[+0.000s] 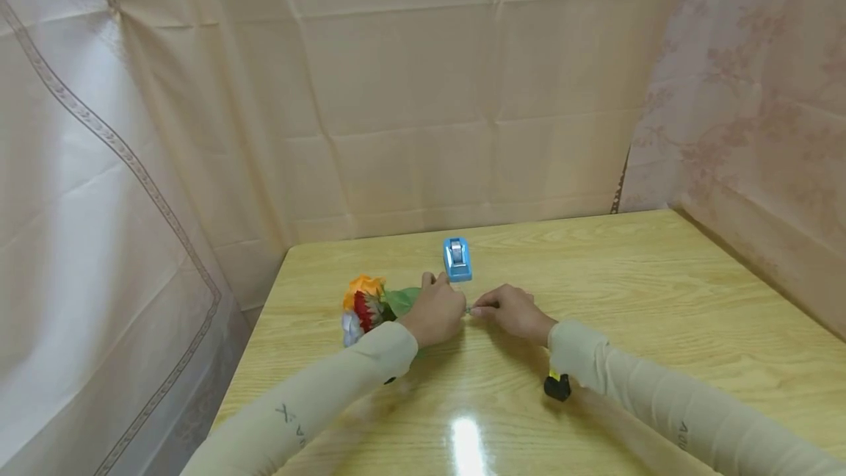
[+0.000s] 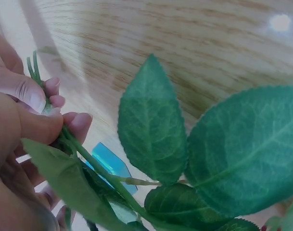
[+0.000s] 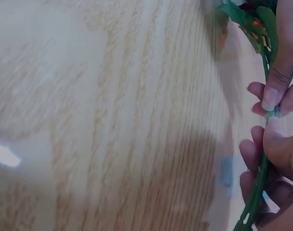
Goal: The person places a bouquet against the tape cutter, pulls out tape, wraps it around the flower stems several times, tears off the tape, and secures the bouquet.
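Note:
A bunch of artificial flowers (image 1: 365, 307) with orange, red and white heads points to the left, its leaves (image 2: 153, 120) fanning out close to the left wrist. Its green stems (image 3: 258, 190) run together through both hands. My left hand (image 1: 438, 312) pinches the stems between thumb and fingers on the flower side. Right beside it, my right hand (image 1: 512, 311) pinches them nearer their cut ends. Between the two thumbs a pale, shiny band (image 3: 272, 113) shows around the stems, partly hidden by the fingertips.
A blue tape dispenser (image 1: 457, 259) stands on the wooden table (image 1: 634, 278) just beyond the hands. Fabric curtains (image 1: 423, 94) hang behind the table and at both sides. A small black device (image 1: 557, 387) shows under the right sleeve.

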Demonstrator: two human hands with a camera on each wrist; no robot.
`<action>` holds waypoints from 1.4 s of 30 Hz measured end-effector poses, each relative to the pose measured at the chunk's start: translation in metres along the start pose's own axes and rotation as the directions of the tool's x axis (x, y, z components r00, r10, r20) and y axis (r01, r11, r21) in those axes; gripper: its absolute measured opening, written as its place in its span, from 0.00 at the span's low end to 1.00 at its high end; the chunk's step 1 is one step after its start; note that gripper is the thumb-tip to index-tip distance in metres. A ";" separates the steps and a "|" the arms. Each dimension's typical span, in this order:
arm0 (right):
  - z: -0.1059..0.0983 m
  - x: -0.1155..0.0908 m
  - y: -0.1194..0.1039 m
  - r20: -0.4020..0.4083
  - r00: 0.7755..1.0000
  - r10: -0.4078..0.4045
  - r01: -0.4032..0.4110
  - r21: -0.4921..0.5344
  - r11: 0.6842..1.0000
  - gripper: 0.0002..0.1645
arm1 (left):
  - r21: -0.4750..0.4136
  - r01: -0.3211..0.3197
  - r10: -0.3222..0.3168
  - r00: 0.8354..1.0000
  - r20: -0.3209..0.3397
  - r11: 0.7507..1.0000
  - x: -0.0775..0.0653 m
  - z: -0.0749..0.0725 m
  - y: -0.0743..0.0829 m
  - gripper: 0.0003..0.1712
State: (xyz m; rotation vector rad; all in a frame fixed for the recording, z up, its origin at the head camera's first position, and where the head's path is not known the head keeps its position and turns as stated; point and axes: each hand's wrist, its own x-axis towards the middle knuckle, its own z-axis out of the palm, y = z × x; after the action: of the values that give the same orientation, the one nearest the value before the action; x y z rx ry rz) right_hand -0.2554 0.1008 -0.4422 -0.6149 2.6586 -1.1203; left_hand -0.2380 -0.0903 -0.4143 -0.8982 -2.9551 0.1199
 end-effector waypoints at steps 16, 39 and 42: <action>0.005 0.001 -0.002 -0.109 0.993 -0.039 0.037 -0.018 0.999 0.09 | -0.375 0.163 -0.099 0.978 0.184 0.913 0.015 -0.011 -0.019 0.09; 0.000 0.007 0.000 0.011 0.997 -0.073 0.073 -0.085 0.994 0.13 | -0.268 0.157 -0.168 0.986 -0.020 0.951 0.008 -0.004 -0.008 0.07; 0.002 0.008 0.001 -0.004 0.997 -0.080 0.079 -0.097 0.992 0.13 | -0.253 0.161 -0.176 0.984 -0.037 0.954 0.008 -0.001 -0.007 0.07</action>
State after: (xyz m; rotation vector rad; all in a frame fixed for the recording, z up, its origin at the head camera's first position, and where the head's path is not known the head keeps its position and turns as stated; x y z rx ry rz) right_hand -0.2619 0.0970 -0.4441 -0.7411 2.7309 -1.0201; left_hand -0.2484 -0.0921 -0.4126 -0.6505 -3.0184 -0.2859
